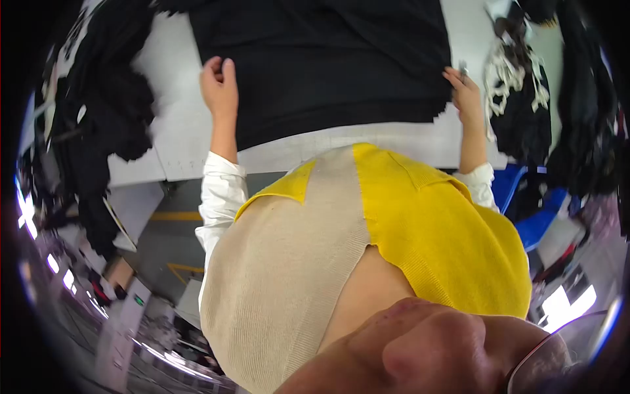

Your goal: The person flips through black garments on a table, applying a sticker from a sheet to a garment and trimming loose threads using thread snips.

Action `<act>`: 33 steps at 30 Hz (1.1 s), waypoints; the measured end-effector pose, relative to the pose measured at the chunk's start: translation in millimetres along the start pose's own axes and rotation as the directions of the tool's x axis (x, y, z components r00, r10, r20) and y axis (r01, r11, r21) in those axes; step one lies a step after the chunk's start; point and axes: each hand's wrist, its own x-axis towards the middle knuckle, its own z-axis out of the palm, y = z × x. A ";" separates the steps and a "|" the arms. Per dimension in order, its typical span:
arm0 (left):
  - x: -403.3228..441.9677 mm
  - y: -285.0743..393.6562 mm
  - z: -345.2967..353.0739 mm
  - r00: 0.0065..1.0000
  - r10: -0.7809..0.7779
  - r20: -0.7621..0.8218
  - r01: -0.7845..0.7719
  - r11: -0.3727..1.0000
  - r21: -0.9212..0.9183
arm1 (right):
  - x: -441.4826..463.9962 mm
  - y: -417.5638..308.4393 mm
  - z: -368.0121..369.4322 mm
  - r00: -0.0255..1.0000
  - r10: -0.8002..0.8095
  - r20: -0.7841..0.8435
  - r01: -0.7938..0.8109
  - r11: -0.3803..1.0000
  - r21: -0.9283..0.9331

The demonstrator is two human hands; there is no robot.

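A large black cloth lies spread on the white table, with a few soft creases. At its left edge is my left hand, fingers curled, with a visible gap between thumb and forefinger and nothing seen between them. My right hand is at the cloth's right edge, its fingertips pressed together on the fabric. A small grey, shiny thing shows by the right fingers; too small to make out.
Heaped black fabric covers the table's left part. At the right lie white cords on more dark cloth. The white table's near edge runs before my torso. A blue object stands below right.
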 end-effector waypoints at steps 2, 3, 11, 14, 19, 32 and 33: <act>32.4 17.5 15.6 0.961 0.275 -0.018 -0.272 0.958 0.095 | -6.7 12.3 3.7 0.997 0.073 -0.028 -0.069 0.990 0.125; 53.3 23.6 26.7 0.929 0.368 -0.050 -0.360 0.925 0.117 | -7.5 16.8 5.4 0.996 0.054 -0.066 -0.046 0.992 0.117; 154.3 49.2 81.5 0.893 -0.287 0.346 0.435 0.747 -0.503 | 6.2 9.6 7.6 0.998 0.006 -0.058 -0.011 0.996 -0.087; 142.5 54.1 59.8 0.841 -0.226 0.492 0.445 0.806 -0.391 | 23.6 24.1 15.9 0.990 -0.138 -0.040 0.114 0.926 -0.360; 88.6 45.2 -31.3 0.875 -0.021 0.483 0.423 0.516 -0.744 | -5.4 -7.7 -22.5 0.995 0.066 0.075 -0.069 0.997 0.045; -61.7 -11.3 -77.7 0.829 -0.163 0.535 -0.049 0.931 0.361 | 105.3 -36.0 -32.6 0.957 -0.246 0.155 0.290 0.849 -0.441; -62.1 -12.5 -70.5 0.893 -0.093 0.439 -0.175 0.829 0.531 | 133.4 -62.9 -19.1 0.922 -0.365 0.125 0.381 0.805 -0.455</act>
